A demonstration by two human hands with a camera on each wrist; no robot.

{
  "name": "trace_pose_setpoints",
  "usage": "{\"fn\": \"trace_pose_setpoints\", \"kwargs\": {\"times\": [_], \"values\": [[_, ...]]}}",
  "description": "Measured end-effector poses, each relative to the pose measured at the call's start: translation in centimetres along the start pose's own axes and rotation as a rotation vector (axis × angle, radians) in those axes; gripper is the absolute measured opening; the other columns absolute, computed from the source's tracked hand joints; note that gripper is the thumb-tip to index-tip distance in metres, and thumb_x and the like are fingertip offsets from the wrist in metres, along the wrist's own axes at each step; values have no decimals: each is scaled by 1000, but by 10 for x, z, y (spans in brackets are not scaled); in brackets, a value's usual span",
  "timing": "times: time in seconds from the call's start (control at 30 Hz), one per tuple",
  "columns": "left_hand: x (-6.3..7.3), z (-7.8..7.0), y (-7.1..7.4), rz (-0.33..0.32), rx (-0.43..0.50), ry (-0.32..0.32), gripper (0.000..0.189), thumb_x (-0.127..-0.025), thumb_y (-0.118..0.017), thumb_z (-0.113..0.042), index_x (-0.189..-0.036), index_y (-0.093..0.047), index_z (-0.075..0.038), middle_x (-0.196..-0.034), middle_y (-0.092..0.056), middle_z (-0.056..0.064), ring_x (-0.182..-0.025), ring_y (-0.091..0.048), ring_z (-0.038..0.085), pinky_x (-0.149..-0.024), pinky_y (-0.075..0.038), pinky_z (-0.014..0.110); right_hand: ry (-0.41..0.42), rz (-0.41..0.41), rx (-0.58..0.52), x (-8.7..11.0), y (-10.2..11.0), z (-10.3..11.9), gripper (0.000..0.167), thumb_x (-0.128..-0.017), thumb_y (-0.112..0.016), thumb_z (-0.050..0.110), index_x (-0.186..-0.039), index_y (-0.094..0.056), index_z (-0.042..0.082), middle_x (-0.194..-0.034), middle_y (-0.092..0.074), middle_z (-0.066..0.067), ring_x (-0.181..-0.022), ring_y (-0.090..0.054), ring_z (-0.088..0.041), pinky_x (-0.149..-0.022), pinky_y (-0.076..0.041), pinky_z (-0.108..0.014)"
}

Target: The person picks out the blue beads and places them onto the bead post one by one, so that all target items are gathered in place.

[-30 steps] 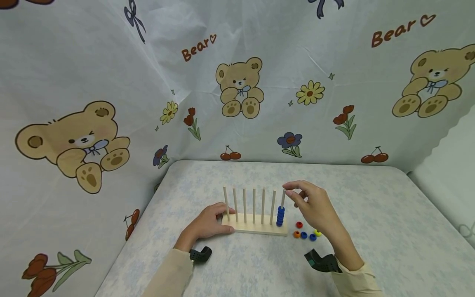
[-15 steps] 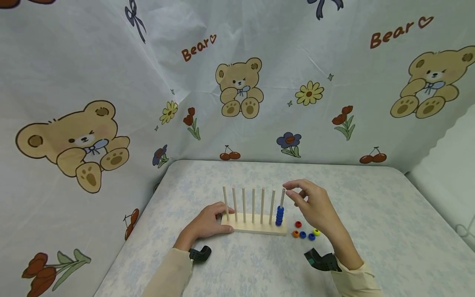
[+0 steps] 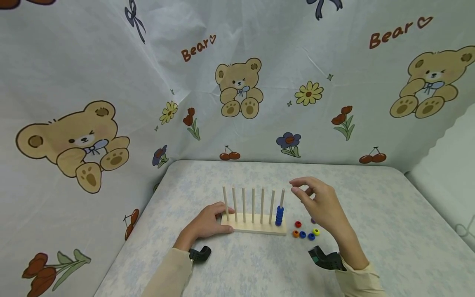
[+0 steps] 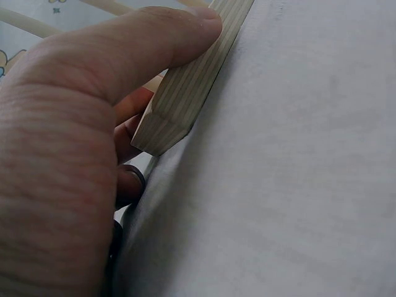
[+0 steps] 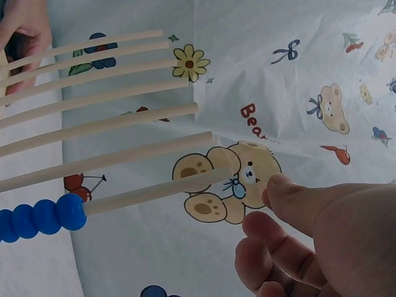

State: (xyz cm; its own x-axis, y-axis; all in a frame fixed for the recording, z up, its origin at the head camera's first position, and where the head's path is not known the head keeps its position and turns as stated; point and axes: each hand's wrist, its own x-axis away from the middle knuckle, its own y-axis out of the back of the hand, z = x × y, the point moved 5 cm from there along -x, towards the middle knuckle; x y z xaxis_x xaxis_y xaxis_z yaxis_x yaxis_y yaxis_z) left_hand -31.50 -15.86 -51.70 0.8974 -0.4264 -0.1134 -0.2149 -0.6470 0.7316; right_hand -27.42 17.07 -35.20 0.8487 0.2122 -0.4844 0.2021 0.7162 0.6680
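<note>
A wooden peg rack (image 3: 256, 226) with several upright pegs stands on the table. My left hand (image 3: 205, 222) grips its left end; the left wrist view shows the thumb (image 4: 185, 37) along the edge of the base and fingers behind it. On the rightmost peg sits a stack of blue beads (image 3: 279, 216), the peg's upper part bare above them. My right hand (image 3: 320, 202) hovers just right of that peg's tip, apart from it. In the right wrist view nothing lies between its loosely bent fingers (image 5: 263, 229) and thumb.
Loose beads lie right of the rack: a red bead (image 3: 298, 224), an orange bead (image 3: 295, 234), two blue beads (image 3: 311, 236), a yellow bead (image 3: 316, 232) and a purple bead (image 3: 313, 220) partly behind my right hand. A bear-print cloth (image 3: 259, 136) hangs behind the table.
My right hand has moved off the rightmost peg's tip, to the right and slightly up. A purple bead now shows beside it. The left hand and the rack stay put.
</note>
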Motion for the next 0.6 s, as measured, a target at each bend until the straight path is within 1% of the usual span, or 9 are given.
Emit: {"fn": "trace_pose_setpoints", "kwargs": {"times": [0.13,0.3,0.37,0.47,0.6], "values": [[0,0,-1,0,-6,-9,48,-75,-81,-61,-117,-64,-45,-112,-60,-24,-92,-53,7,-84,-44,27,8,-18,-3,1,4,0,19,-97,-68,19,-115,-72,16,-106,-72,-3,-67,-58,-9,-44,-43,-25],[0,-2,-1,7,10,-21,48,-75,-81,-61,-117,-64,-45,-116,-61,-23,-100,-56,4,-91,-46,29,-12,-19,1,4,5,-3,18,-97,-68,20,-115,-72,16,-105,-72,-4,-68,-59,-11,-45,-44,-25],[1,-3,-1,7,7,-19,48,-75,-81,-61,-117,-64,-45,-116,-61,-23,-99,-55,4,-90,-46,29,-25,-7,9,5,4,-5,19,-97,-68,20,-115,-71,15,-105,-72,-5,-69,-59,-13,-46,-45,-25],[2,-3,0,2,2,-22,48,-76,-81,-60,-118,-65,-43,-114,-61,-21,-95,-54,7,-86,-45,29,-44,8,32,7,4,-8,21,-97,-68,21,-116,-71,13,-105,-73,-6,-72,-60,-15,-48,-46,-25],[2,-2,1,-7,-3,-7,49,-76,-81,-60,-118,-65,-42,-112,-61,-20,-91,-52,9,-82,-43,28,-55,11,61,9,6,-14,21,-96,-69,20,-116,-71,12,-105,-73,-8,-74,-61,-17,-51,-47,-25]]}}
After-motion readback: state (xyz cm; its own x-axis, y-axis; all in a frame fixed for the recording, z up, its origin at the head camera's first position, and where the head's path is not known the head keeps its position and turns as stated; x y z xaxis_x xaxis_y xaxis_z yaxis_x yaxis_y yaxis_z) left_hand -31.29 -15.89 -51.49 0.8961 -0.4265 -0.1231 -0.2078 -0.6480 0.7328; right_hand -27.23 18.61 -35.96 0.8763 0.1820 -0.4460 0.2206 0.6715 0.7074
